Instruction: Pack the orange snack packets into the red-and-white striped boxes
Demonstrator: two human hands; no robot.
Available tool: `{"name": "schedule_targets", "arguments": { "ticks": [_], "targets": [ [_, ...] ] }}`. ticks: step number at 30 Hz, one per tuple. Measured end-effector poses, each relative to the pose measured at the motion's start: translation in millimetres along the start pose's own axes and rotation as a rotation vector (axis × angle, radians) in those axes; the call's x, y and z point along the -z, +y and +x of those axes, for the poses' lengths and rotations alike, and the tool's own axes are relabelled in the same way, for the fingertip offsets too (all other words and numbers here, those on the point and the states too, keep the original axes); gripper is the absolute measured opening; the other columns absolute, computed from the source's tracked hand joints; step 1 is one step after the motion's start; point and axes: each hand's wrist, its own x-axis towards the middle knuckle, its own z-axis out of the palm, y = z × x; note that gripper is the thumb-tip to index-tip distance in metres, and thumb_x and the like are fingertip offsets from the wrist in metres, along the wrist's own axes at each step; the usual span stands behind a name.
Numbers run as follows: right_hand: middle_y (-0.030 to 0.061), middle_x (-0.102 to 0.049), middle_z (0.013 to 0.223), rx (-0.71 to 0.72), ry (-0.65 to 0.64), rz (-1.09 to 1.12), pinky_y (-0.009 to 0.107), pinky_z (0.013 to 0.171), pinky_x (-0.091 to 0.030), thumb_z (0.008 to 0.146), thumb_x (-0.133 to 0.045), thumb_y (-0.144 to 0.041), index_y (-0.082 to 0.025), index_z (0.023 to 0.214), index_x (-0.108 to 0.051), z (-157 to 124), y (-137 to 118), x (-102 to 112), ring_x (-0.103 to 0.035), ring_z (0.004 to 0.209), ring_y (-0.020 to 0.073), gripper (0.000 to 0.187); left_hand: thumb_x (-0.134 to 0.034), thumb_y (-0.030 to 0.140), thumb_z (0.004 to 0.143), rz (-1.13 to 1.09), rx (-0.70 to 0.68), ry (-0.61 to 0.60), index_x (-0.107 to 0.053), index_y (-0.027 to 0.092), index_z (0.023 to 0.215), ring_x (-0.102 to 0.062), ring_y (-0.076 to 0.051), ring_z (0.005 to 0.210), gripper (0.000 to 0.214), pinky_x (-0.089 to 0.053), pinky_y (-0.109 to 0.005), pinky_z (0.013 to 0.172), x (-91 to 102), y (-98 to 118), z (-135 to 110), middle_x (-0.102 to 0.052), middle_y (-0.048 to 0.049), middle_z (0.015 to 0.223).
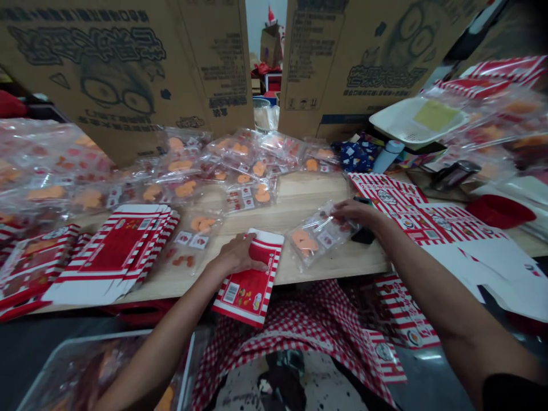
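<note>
1. What's in hand here: the left hand [235, 255] is on a flat red-and-white striped carton [252, 288] that sticks out past the near edge of the wooden counter [295, 202]. The right hand [357, 214] is on a clear plastic packet [314, 235] of orange shapes, lying just right of the carton.
2. The left fingers [252, 262] lie flat and fairly spread over the carton, more pressing than gripping, by the look of it. The right fingers [342, 210] sit close together on the packet's far corner, but I can't tell if they're pinching it.
3. Both items are lying flat, so moving either one would call for a proper grip first.
4. A stack of flat cartons [115, 251] sits to the left, a spread of packets [240, 162] lies on the far side, and an opened carton sheet [445, 228] lies to the right.
5. A dark object [363, 235] is mostly hidden under the packet, so no idea what it is. The packet print is too small to read, and the bin [107, 371] at near left is cut off.
</note>
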Motion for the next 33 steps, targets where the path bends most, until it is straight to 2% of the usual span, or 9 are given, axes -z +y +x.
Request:
{"name": "schedule_targets", "arguments": {
  "ticks": [3, 6, 8, 11, 14, 17, 25, 30, 33],
  "targets": [
    [0.0039, -0.064, 0.076, 0.134, 0.106, 0.128, 0.022, 0.056, -0.051, 0.081, -0.065, -0.023, -0.014, 0.087, -0.062, -14, -16, 21, -0.058, 0.061, 0.0127, 0.011, -0.078, 0.071, 0.057, -0.198, -0.044, 0.113, -0.046, 0.021, 0.137, -0.062, -0.036, 0.113, 0.100, -0.049, -0.040, 0.090, -12.7, 1, -5, -0.060, -0.0155, 0.130],
    [0.0054, -0.066, 0.081, 0.312, 0.229, 0.265, 0.023, 0.061, -0.050, 0.086, -0.062, -0.020, -0.015, 0.099, -0.059, -32, -51, 40, -0.061, 0.065, 0.0122, 0.014, -0.066, 0.063, 0.077, -0.475, -0.139, 0.296, -0.058, 0.022, 0.109, -0.064, -0.025, 0.088, 0.053, -0.046, -0.032, 0.075, -22.0, 7, -11, -0.068, -0.0051, 0.097],
    [0.0053, -0.065, 0.078, 0.390, 0.272, 0.323, 0.024, 0.062, -0.050, 0.088, -0.061, -0.018, -0.015, 0.100, -0.058, -39, -79, 39, -0.062, 0.064, 0.0119, 0.013, -0.049, 0.056, 0.092, -0.616, -0.168, 0.421, -0.057, 0.022, 0.086, -0.057, -0.020, 0.071, 0.036, -0.041, -0.028, 0.067, -23.8, 14, -13, -0.060, 0.0007, 0.073],
    [0.0048, -0.066, 0.076, 0.487, 0.245, 0.325, 0.024, 0.058, -0.052, 0.087, -0.061, -0.016, -0.015, 0.101, -0.058, -39, -114, 17, -0.064, 0.061, 0.0130, 0.014, -0.040, 0.049, 0.097, -0.682, -0.173, 0.521, -0.050, 0.022, 0.071, -0.049, -0.016, 0.064, 0.039, -0.035, -0.027, 0.063, -20.2, 22, -16, -0.048, 0.0033, 0.063],
    [0.0029, -0.067, 0.075, 0.496, 0.179, 0.225, 0.023, 0.055, -0.054, 0.088, -0.062, -0.018, -0.014, 0.107, -0.058, -36, -135, -8, -0.066, 0.061, 0.0138, 0.020, -0.046, 0.043, 0.095, -0.730, -0.217, 0.548, -0.056, 0.020, 0.076, -0.047, -0.014, 0.064, 0.031, -0.034, -0.025, 0.062, -14.6, 22, -19, -0.050, 0.0038, 0.066],
    [0.0024, -0.066, 0.073, 0.462, 0.089, 0.091, 0.023, 0.053, -0.055, 0.088, -0.065, -0.020, -0.015, 0.108, -0.060, -42, -145, -19, -0.067, 0.062, 0.0147, 0.022, -0.051, 0.040, 0.092, -0.824, -0.205, 0.572, -0.062, 0.020, 0.093, -0.043, -0.013, 0.059, 0.023, -0.033, -0.024, 0.058, -12.0, 16, -23, -0.051, 0.0048, 0.068],
    [0.0000, -0.066, 0.072, 0.374, -0.108, -0.155, 0.021, 0.052, -0.053, 0.080, -0.071, -0.011, -0.018, 0.108, -0.070, -46, -167, -5, -0.058, 0.055, 0.0095, 0.029, -0.048, 0.039, 0.094, -0.930, -0.226, 0.522, -0.059, 0.022, 0.103, -0.045, -0.013, 0.061, 0.023, -0.037, -0.023, 0.060, -15.8, 22, -27, -0.051, 0.0049, 0.070],
    [0.0007, -0.071, 0.076, 0.205, -0.102, -0.266, 0.023, 0.060, -0.055, 0.070, -0.078, -0.002, -0.014, 0.090, -0.077, -37, -196, -2, -0.065, 0.063, 0.0119, 0.023, -0.049, 0.040, 0.093, -1.124, -0.220, 0.444, -0.049, 0.024, 0.093, -0.042, -0.012, 0.057, 0.016, -0.036, -0.021, 0.056, -12.1, 33, -32, -0.047, 0.0069, 0.068],
    [0.0002, -0.072, 0.078, 0.186, -0.213, -0.372, 0.022, 0.060, -0.054, 0.072, -0.075, -0.002, -0.013, 0.088, -0.078, -33, -211, -6, -0.066, 0.065, 0.0114, 0.020, -0.048, 0.040, 0.092, -1.178, -0.189, 0.431, -0.049, 0.023, 0.087, -0.046, -0.013, 0.063, 0.018, -0.041, -0.022, 0.060, -11.7, 35, -35, -0.050, 0.0047, 0.073]
  ]
}}
